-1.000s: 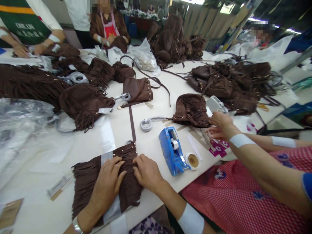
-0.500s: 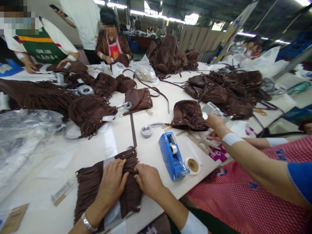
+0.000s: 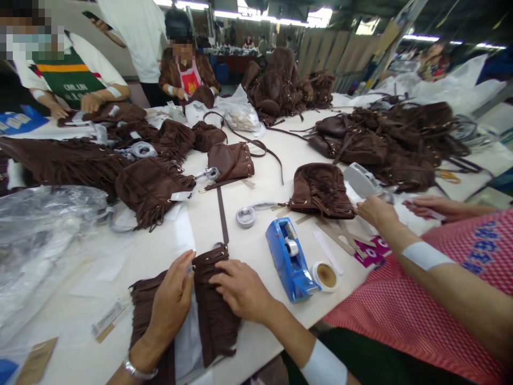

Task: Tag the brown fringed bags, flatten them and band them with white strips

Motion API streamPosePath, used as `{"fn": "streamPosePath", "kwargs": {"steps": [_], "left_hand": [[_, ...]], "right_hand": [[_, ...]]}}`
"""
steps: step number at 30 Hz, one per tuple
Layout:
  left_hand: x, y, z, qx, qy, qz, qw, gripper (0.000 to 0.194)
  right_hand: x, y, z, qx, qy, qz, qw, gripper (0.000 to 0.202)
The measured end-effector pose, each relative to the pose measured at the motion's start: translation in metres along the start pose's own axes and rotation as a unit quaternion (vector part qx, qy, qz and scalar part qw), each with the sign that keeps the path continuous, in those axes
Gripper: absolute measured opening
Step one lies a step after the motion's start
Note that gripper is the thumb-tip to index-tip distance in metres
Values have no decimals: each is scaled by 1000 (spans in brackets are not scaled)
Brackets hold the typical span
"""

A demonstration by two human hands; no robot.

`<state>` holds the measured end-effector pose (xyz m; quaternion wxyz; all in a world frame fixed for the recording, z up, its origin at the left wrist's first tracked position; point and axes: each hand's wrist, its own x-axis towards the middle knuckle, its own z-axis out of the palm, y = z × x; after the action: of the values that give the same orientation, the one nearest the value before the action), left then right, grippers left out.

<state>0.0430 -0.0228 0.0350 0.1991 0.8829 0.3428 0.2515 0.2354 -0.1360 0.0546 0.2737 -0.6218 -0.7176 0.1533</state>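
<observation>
The left hand has shifted aside, exposing more of the pale strip between the fringes; it and the right hand rest unclenched on the brown fringed piece, flat on the counter.

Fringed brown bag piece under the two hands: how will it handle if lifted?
The fringed brown piece is probably floppy; its thin strands lie limp. Those strands would likely swing or slip through a loose grip. The dark strap running from its top edge may trail behind, since it looks attached.
</observation>
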Motion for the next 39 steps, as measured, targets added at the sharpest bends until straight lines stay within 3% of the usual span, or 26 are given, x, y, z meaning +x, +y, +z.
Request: {"fn": "streamPosePath", "kwargs": {"steps": [2,5,7,10,14,18,22,27,34,39], "left_hand": [[8,-8,1,30,-22,10,999,35],[22,-11,10,57,-80,25,995,30],[31,-9,15,61,-97,24,993,26],[39,-6,18,55,-106,16,993,19],[44,-9,14,35,-99,-18,994,15],[48,-12,10,-13,-119,-29,992,16],[54,-9,12,-65,-137,-59,987,18],[58,-4,12,-119,-139,-114,977,22],[59,-6,10,-193,-150,-207,947,32],[60,-8,11,-232,-156,-233,931,35]], "right_hand": [[-1,-1,2,-46,-27,13,998,26],[-5,6,0,-135,-15,170,976,18],[-5,12,-3,-130,10,232,964,21],[5,19,0,-20,66,217,974,16],[30,24,17,63,104,205,971,32],[45,27,23,125,119,223,959,8],[49,27,19,255,118,240,929,10],[50,31,31,455,104,293,834,16],[48,36,38,488,101,309,810,19],[54,30,39,530,76,321,781,28]]}}
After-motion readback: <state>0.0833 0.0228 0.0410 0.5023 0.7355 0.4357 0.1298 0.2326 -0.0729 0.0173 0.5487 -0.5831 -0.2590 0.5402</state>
